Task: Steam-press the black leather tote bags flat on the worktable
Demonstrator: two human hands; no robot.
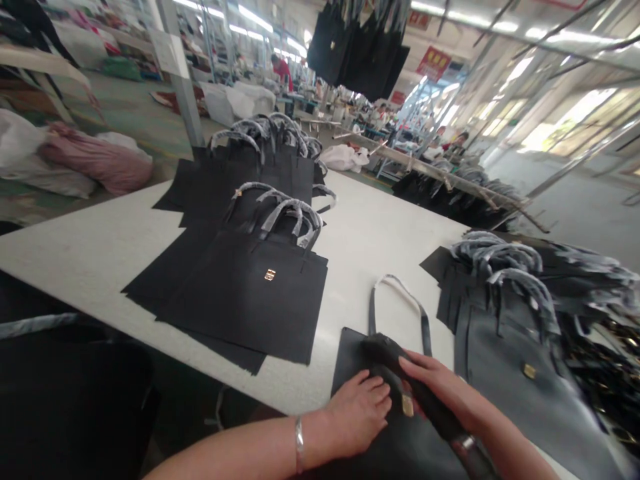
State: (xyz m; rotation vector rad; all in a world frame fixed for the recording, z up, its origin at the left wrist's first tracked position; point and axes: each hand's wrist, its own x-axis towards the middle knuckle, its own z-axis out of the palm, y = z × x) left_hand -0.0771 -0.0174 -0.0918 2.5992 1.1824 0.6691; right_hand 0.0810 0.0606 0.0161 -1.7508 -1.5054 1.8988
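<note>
A black tote bag (360, 360) lies at the table's near edge, its pale-edged loop handle (399, 299) standing up beyond it. My right hand (440, 393) is shut around a dark folded band (385, 353) across this bag, next to a small gold plate (407, 405). My left hand (357, 413), with a silver bangle (299, 445) on the wrist, rests flat on the band's near side, fingers apart. To the right lies a stack of grey tote bags (510, 373) with wrapped handles. My hands touch neither that stack nor the black stack on the left.
A stack of black tote bags (240, 287) with wrapped handles lies on the white worktable (360, 247). Black bags (357, 50) hang overhead. White and pink sacks (95, 160) sit on the left. Metal racks stand at right; co-workers (281, 70) sit further back.
</note>
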